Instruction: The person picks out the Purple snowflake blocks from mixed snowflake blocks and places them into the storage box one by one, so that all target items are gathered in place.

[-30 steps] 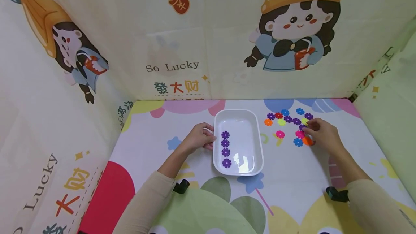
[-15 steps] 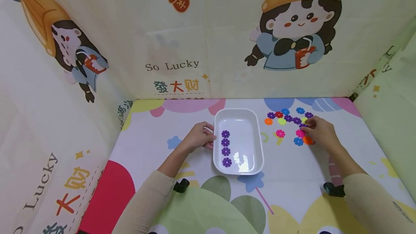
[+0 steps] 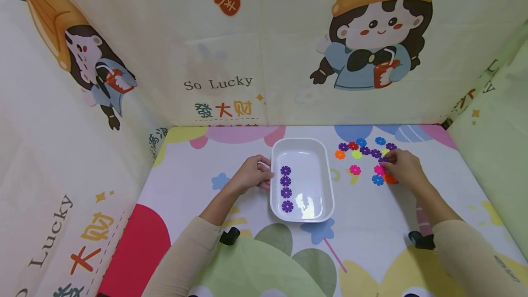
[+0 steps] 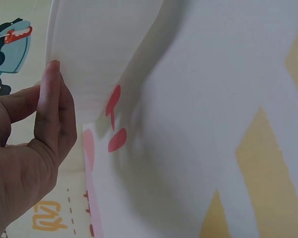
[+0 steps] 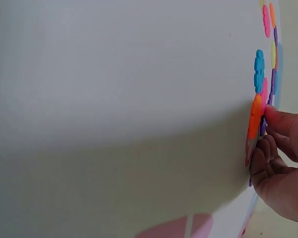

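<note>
Four purple discs (image 3: pixel 286 181) are lined up in the white tray (image 3: pixel 309 164), beside its left edge, from about the middle down toward its near left corner. The tray is set on the table (image 3: pixel 371 214), and its left rim is pinched by the bent fingers of the left hand (image 3: pixel 252 173). Between the tray's right edge and the table's far right corner, loose discs are scattered, and the right hand (image 3: pixel 406 167) is held low over them. Its thumb and forefinger are brought close together at a loose purple disc (image 3: pixel 382 160); whether that disc is gripped cannot be told, as it is partly covered.

The step in hand is judged to be the picking up of this disc. It is crowded by a pink disc (image 3: pixel 379 169) on its near side and a yellow disc (image 3: pixel 385 152) on its far side, so neighbours could be dragged along. It is best taken by opposite edges with the fingertips alone and tipped up at one side first, since a thin piece may slide if pressed flat. The other fingers should be tucked clear of the orange disc (image 3: pixel 389 179). Only light pressure should be put on the rim, lest the row be jolted.
</note>
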A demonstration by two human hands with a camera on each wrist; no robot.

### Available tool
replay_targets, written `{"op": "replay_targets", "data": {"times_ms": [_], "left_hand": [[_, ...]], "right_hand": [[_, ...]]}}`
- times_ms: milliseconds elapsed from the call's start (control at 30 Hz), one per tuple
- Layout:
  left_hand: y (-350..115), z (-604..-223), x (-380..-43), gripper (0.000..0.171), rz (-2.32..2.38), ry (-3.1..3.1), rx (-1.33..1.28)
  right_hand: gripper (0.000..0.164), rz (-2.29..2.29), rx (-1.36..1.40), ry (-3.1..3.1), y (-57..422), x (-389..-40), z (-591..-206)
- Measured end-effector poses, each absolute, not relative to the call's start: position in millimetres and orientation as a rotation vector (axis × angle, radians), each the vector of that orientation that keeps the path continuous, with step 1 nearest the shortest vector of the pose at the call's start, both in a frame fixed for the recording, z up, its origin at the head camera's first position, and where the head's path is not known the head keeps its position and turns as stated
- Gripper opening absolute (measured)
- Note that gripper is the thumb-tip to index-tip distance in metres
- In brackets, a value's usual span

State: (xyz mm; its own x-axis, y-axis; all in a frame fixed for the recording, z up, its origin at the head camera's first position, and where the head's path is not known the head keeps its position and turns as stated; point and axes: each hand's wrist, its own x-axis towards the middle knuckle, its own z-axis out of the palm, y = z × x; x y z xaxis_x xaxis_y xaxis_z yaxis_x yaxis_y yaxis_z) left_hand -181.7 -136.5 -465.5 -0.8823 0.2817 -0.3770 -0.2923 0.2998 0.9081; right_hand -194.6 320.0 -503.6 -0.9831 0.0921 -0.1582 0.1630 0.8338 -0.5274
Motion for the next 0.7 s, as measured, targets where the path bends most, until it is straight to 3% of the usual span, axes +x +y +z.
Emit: {"op": "replay_targets", "data": {"times_ms": [700], "left_hand": [[-137.3, -465.1, -182.8, 0.037, 1.591, 2.115, -0.006]], "right_hand": [[0.046, -0.790, 0.152, 2.772, 324.8, -203.3, -496.0]]}}
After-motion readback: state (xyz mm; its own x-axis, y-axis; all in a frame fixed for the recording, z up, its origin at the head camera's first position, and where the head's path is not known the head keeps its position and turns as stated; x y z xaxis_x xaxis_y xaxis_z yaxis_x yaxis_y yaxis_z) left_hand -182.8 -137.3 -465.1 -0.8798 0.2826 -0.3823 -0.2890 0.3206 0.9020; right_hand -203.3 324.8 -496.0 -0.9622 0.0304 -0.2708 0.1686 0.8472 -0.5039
